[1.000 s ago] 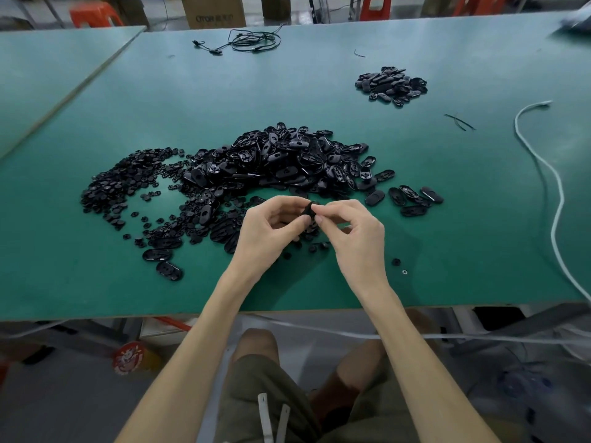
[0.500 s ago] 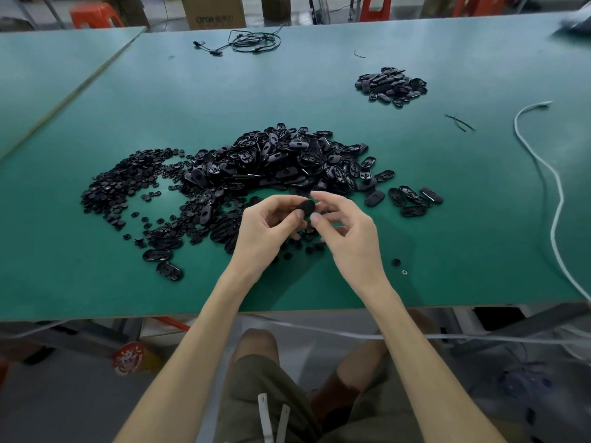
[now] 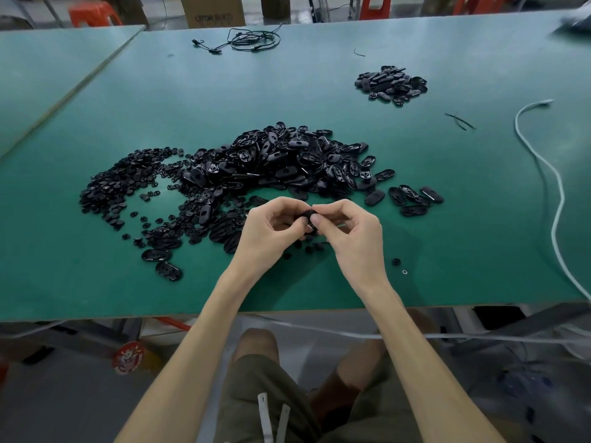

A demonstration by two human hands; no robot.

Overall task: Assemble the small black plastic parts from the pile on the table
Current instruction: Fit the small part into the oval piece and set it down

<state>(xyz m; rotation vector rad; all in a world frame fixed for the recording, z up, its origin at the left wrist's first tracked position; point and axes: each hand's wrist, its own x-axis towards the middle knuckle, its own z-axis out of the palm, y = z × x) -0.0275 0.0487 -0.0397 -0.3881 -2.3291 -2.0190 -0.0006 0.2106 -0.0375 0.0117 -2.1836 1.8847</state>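
Knees in olive shorts (image 3: 256, 394) sit below the near edge of a green-topped table (image 3: 479, 225). Over that edge the left hand (image 3: 271, 231) and right hand (image 3: 355, 238) meet, fingers curled, both pinching one small black part (image 3: 307, 215) between thumb and forefinger tips; the fingers hide most of it. Just beyond the hands spreads the main pile (image 3: 281, 161) of oval black pieces, with small round pieces (image 3: 118, 187) heaped to its left. A smaller pile (image 3: 390, 84) lies well apart, far right. A white cord (image 3: 558, 193) trails down the right side and a black cable (image 3: 252, 39) coils at the far edge. Behind stand a cardboard box (image 3: 212, 9) and orange stools (image 3: 92, 14).
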